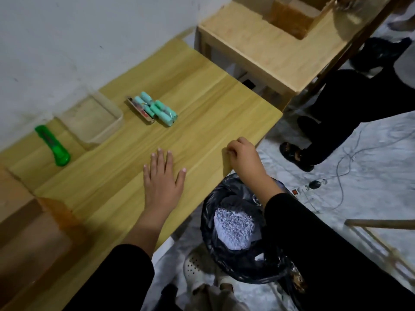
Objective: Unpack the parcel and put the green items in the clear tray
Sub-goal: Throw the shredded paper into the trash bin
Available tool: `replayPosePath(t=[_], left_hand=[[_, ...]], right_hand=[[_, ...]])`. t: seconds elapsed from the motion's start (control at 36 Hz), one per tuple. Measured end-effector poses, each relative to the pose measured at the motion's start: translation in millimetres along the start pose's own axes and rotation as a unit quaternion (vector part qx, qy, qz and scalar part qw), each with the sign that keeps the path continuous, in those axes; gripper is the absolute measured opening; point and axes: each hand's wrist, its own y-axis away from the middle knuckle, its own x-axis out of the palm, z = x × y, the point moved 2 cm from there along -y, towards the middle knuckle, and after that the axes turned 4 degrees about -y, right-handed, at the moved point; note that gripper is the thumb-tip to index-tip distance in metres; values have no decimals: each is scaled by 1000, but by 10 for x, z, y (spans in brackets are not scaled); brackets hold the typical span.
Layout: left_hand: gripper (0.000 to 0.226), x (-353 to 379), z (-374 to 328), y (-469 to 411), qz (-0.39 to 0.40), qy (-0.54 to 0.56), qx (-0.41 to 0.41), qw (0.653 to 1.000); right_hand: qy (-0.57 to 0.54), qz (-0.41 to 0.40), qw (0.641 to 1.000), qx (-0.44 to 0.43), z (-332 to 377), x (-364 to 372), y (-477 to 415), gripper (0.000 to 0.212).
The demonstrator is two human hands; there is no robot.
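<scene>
The green tubes (157, 108) lie out on the counter (202, 135) just beside the empty tray (94, 122). Your left hand (162, 176) lies flat and empty; your right hand (243, 158) curls, holding nothing. Tubes go in next

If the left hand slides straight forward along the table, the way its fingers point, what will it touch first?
Probably the pile of green cylinders. The left hand lies flat, fingers aimed toward it, with bare table between.

Dim, soft-focus, wide-angle warp at edges
</scene>
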Motion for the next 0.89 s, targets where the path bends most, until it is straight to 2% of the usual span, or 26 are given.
replayPosePath(t=[0.11, 0.22, 0.28, 0.36, 0.53, 0.69, 0.81, 0.89], left_hand=[[66, 36, -51, 6, -2, -11, -12, 1000], [66, 46, -67, 11, -14, -17, -10, 1000], [66, 51, -68, 16, -17, -22, -11, 1000], [65, 60, -75, 21, -21, -22, -13, 999], [65, 60, -88, 57, -29, -19, -12, 999], [64, 23, -66, 110, -14, 4, -3, 1000], [63, -144, -24, 114, 25, 59, 8, 998], [62, -426, 36, 148, 17, 103, 5, 995]], right_hand=[[-49, 5, 999, -6, -41, -31, 269, 16], [-96, -80, 988, 86, -338, -138, 668, 15], [-109, -97, 979, 142, -520, -156, 860, 15], [-89, -62, 976, 190, -723, -86, 1058, 13], [-57, 0, 971, 230, -851, 92, 1177, 13], [-41, 28, 975, 214, -725, 55, 1200, 20], [-43, 7, 988, 151, -392, -139, 1055, 23], [-39, -6, 995, 91, -2, -296, 832, 27]])
